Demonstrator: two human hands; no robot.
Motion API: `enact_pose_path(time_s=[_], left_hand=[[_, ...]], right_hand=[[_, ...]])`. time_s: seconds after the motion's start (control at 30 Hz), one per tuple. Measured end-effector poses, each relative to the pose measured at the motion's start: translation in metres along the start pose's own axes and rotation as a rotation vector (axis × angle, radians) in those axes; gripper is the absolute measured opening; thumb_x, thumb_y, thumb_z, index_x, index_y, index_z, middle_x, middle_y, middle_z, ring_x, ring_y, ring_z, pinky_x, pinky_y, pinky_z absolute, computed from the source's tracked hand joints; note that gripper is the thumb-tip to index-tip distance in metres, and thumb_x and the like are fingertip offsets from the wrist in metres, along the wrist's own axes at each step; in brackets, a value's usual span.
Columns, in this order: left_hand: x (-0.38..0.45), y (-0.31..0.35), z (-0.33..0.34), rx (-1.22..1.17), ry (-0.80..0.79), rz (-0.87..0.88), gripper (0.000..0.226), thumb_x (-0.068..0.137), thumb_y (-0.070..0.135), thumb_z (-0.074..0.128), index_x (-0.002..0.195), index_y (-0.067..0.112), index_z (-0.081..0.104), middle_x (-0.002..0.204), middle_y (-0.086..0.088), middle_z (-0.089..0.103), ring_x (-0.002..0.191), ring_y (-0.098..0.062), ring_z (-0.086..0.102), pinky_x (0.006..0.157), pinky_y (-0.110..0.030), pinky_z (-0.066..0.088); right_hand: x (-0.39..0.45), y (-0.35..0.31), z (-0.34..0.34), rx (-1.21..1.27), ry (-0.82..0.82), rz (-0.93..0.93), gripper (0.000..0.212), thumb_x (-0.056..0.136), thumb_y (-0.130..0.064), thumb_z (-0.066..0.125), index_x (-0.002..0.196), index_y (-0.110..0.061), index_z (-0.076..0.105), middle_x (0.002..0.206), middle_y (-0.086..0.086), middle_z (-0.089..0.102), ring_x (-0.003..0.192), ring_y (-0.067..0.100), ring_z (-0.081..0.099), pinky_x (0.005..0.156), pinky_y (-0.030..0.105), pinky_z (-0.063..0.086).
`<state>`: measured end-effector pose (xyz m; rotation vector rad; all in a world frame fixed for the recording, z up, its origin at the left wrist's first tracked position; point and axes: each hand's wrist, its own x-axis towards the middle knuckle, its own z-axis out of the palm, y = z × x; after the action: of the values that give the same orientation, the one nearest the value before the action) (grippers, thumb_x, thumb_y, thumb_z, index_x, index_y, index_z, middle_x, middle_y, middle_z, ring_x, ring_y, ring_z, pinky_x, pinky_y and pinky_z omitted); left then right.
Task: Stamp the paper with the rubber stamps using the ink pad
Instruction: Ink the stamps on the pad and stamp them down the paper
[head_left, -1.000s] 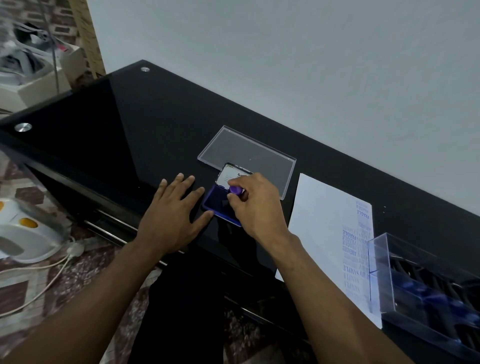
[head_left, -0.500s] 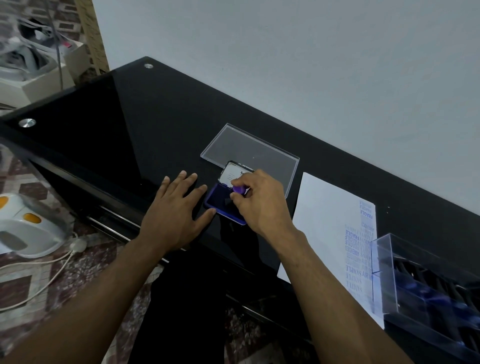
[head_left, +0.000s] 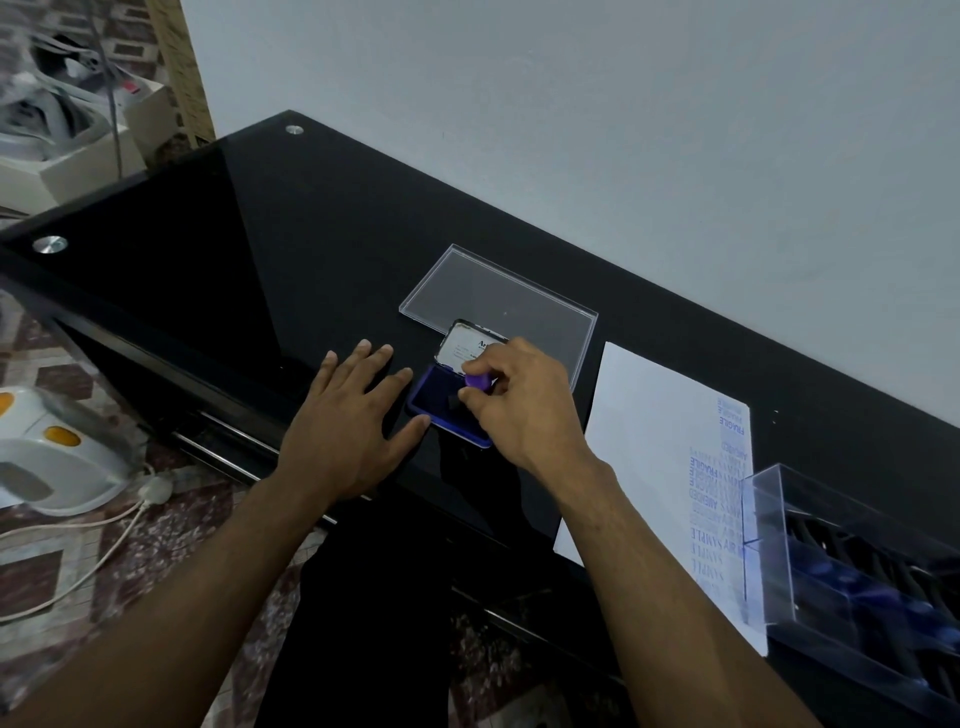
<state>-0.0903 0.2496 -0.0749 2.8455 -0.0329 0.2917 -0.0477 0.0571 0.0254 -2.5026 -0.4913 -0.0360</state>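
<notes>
A small blue ink pad (head_left: 435, 399) lies open on the black glass table (head_left: 291, 260), its white-labelled lid (head_left: 462, 347) tipped up behind it. My right hand (head_left: 524, 410) pinches a purple-handled rubber stamp (head_left: 479, 382) and holds it down on the pad. My left hand (head_left: 358, 423) lies flat on the glass beside the pad, fingers spread, thumb against the pad's near corner. A white paper sheet (head_left: 649, 457) lies to the right, with several blue stamped words along its right side.
A clear plastic lid (head_left: 498, 296) lies flat behind the ink pad. A clear box (head_left: 852, 577) with several blue-handled stamps stands at the right on the paper's edge. The wall runs close behind the table. On the floor at left sits a white appliance (head_left: 47, 452) with a cord.
My right hand has stayed on the ink pad with the stamp, shifting only slightly. My left hand has kept its place beside the pad. The view has drifted a little.
</notes>
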Motion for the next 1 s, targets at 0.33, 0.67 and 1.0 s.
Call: enact_pose_path(time_s=[0.33,0.67,1.0], left_hand=[[0.0004,0.0004,-0.0011,-0.007,-0.002,-0.002,0.079,0.09,0.075,0.023,0.148,0.026,0.045,0.163,-0.005,0.03,0.154,-0.021,0.013,0.125,-0.046,0.004],[-0.0005,0.0,-0.0003,-0.014,0.006,0.001,0.077,0.091,0.074,0.026,0.147,0.026,0.047,0.162,-0.005,0.032,0.154,-0.021,0.015,0.125,-0.047,0.007],[-0.0001,0.0,-0.0009,-0.017,0.007,0.002,0.078,0.091,0.075,0.025,0.148,0.026,0.047,0.162,-0.005,0.032,0.154,-0.021,0.015,0.125,-0.046,0.005]], right_hand=[[0.0014,0.0013,0.0032,0.027,0.037,0.024,0.031,0.087,-0.024,0.073,0.118,-0.019,0.071,0.112,-0.002,0.066,0.097,0.013,0.061,0.091,0.036,0.054],[0.0018,-0.0013,0.0003,0.031,0.011,0.038,0.03,0.085,-0.023,0.076,0.114,-0.023,0.073,0.109,-0.006,0.064,0.093,0.009,0.061,0.091,0.033,0.054],[0.0019,-0.0023,-0.0006,0.04,-0.009,0.055,0.032,0.085,-0.021,0.075,0.117,-0.021,0.072,0.111,-0.003,0.065,0.096,0.01,0.061,0.093,0.033,0.053]])
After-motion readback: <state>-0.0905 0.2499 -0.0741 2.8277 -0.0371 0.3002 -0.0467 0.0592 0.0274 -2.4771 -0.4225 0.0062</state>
